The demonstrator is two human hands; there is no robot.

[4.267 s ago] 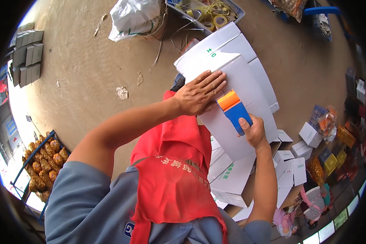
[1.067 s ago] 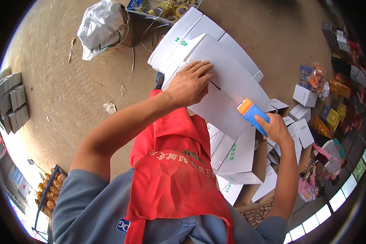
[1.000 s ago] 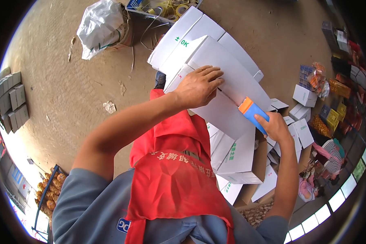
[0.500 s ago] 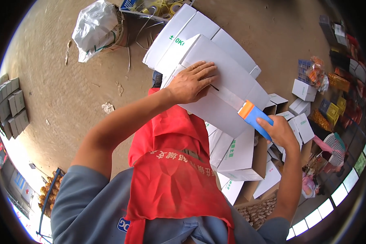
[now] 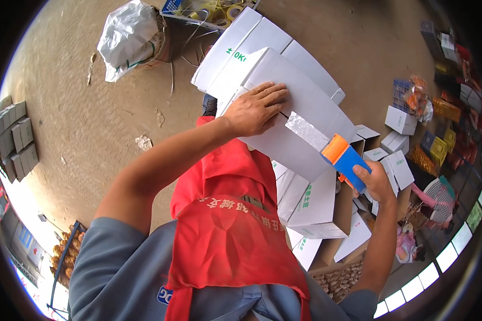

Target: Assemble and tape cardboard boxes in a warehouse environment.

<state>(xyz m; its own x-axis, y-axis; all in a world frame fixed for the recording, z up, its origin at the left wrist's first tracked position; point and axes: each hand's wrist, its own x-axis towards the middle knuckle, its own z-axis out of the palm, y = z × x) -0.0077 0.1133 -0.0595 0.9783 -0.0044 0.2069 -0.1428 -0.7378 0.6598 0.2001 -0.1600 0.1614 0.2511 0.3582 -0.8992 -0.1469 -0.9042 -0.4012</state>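
My left hand [image 5: 258, 109] lies flat, fingers stretched, on the upper face of a white carton [image 5: 300, 88]. A dark slit of the carton's seam shows beside its fingertips. My right hand [image 5: 376, 179] grips a blue and orange tape dispenser [image 5: 349, 167] over the carton's right side. From the orange head a shiny strip of clear tape [image 5: 307, 131] reaches back toward my left hand, its end loose-looking. Whether the strip touches the carton all along cannot be told. Another white carton [image 5: 277, 40] with green print stands against the far side.
White cartons [image 5: 318, 208], some open, are piled at the right. A blue crate with tape rolls [image 5: 203, 12] and a sack covered in white plastic [image 5: 128, 40] stand far off. Stacked cartons [image 5: 17, 136] are at the left. A person [image 5: 439, 198] is at the right edge.
The tape dispenser in my right hand has moved to the right and tilted. The tape strip now shows shiny and wrinkled, away from the seam line. My left hand has barely moved.
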